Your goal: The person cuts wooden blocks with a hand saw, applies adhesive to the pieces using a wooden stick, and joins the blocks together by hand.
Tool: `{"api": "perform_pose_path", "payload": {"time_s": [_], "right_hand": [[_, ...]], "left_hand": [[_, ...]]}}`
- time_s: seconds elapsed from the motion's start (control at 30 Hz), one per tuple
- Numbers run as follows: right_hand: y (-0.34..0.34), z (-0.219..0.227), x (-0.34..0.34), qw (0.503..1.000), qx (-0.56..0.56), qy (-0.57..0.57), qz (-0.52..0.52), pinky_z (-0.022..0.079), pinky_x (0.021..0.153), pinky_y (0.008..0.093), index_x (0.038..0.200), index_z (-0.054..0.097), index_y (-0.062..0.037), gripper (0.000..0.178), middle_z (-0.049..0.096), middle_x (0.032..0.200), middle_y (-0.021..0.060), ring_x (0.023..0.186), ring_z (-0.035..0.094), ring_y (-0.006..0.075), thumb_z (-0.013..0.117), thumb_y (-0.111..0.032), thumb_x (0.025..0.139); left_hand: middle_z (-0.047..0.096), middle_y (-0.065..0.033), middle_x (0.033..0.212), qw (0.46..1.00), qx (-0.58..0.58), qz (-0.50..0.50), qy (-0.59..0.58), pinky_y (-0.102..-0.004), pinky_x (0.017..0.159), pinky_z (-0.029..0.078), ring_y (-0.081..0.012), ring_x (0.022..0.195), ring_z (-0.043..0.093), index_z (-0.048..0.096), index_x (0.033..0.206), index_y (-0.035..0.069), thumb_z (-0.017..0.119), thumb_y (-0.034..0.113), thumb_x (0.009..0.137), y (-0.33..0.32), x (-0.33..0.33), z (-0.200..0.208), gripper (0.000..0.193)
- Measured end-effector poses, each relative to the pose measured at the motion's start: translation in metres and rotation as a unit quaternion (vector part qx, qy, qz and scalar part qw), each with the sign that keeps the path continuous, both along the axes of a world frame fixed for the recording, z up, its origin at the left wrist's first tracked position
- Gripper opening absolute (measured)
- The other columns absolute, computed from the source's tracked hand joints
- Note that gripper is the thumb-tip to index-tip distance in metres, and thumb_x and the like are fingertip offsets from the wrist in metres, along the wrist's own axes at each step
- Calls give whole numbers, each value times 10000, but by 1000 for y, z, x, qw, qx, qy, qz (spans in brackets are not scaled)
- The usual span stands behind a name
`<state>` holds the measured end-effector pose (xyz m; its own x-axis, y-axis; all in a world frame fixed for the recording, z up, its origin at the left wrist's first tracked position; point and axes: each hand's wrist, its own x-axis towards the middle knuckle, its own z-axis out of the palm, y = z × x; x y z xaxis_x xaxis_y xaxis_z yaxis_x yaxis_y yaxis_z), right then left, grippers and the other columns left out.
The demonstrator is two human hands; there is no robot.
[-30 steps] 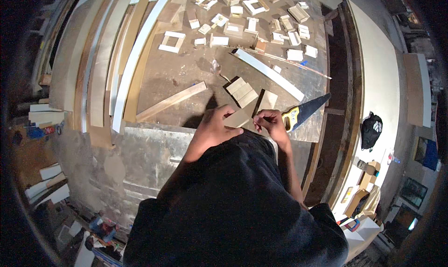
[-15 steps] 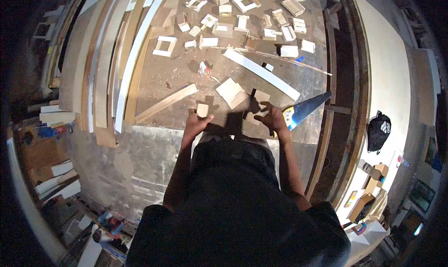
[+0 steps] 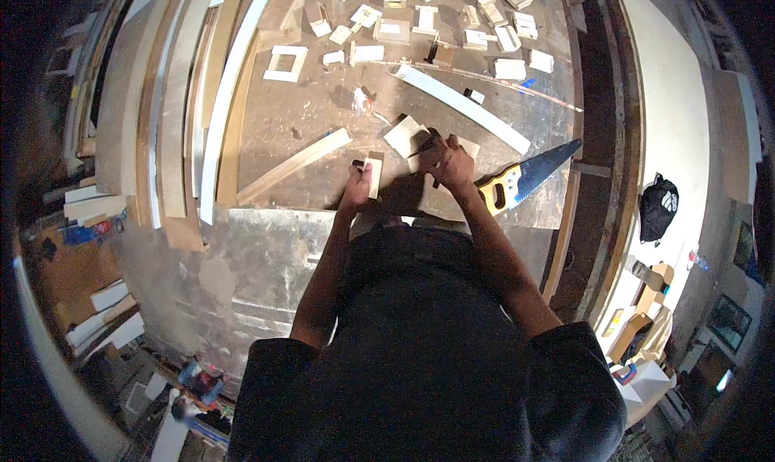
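The left hand point(image 3: 356, 189) grips a small wood block point(image 3: 373, 177) upright on the workbench point(image 3: 323, 127); the right hand point(image 3: 446, 160) pinches something dark against a flat panel point(image 3: 406, 136). Steady pressure seems wise.

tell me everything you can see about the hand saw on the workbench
The hand saw lies flat on the workbench, just right of the right hand, which does not hold it. It has a blue blade tapering to a point toward the upper right and a yellow handle with a dark grip opening at the lower left end. The blade looks like painted metal, the handle plastic. Its tip reaches the bench's right edge. Its teeth are too small to make out.
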<state>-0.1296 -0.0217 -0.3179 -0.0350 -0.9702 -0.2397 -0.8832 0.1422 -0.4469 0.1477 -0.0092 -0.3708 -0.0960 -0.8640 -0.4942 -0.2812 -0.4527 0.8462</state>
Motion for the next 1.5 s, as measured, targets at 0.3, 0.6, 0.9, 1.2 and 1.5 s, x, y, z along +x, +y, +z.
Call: {"api": "perform_pose_path", "payload": {"time_s": [0.3, 0.6, 0.9, 1.2, 1.5], "right_hand": [[28, -17, 28, 992, -96, 41, 68, 555, 888, 458, 1139, 681, -101, 408, 661, 1110, 139, 1025, 630, 371, 797, -276, 788], [26, -30, 85, 992, -99, -54, -53, 554, 879, 451, 1131, 715, -103, 407, 682, 1156, 159, 1078, 644, 383, 823, -199, 751], [31, -36, 101, 981, -128, -107, -102, 550, 904, 455, 1173, 709, -93, 475, 677, 1181, 178, 1088, 654, 382, 840, -175, 724], [36, -45, 98, 979, -113, -109, -128, 556, 899, 424, 1166, 722, -113, 468, 683, 1121, 157, 1032, 673, 356, 844, -207, 723], [41, -44, 94, 972, -112, -111, -173, 571, 853, 405, 1192, 723, -97, 529, 675, 1073, 140, 993, 689, 300, 882, -259, 714]], "left_hand": [[707, -170, 953, 981, -140, -90, -95, -407, 823, 548, -307, 872, 703, 623, 1097, -2, 769, 341, 906, -9, 36, -28, 418], [692, -137, 987, 992, 53, -79, 78, -344, 686, 576, -189, 829, 680, 669, 1118, -12, 751, 333, 917, -39, 52, 7, 408], [718, -184, 984, 980, -98, -146, -89, -389, 781, 578, -254, 904, 725, 690, 1111, -22, 793, 366, 875, -45, 51, -14, 466], [740, -171, 903, 966, -173, -157, -112, -385, 746, 573, -273, 800, 734, 711, 1048, -16, 782, 329, 871, -44, 59, -8, 394], [742, -161, 918, 939, -211, -143, -232, -454, 802, 561, -355, 874, 717, 732, 1024, 66, 795, 316, 838, -36, 55, 1, 318]]}}
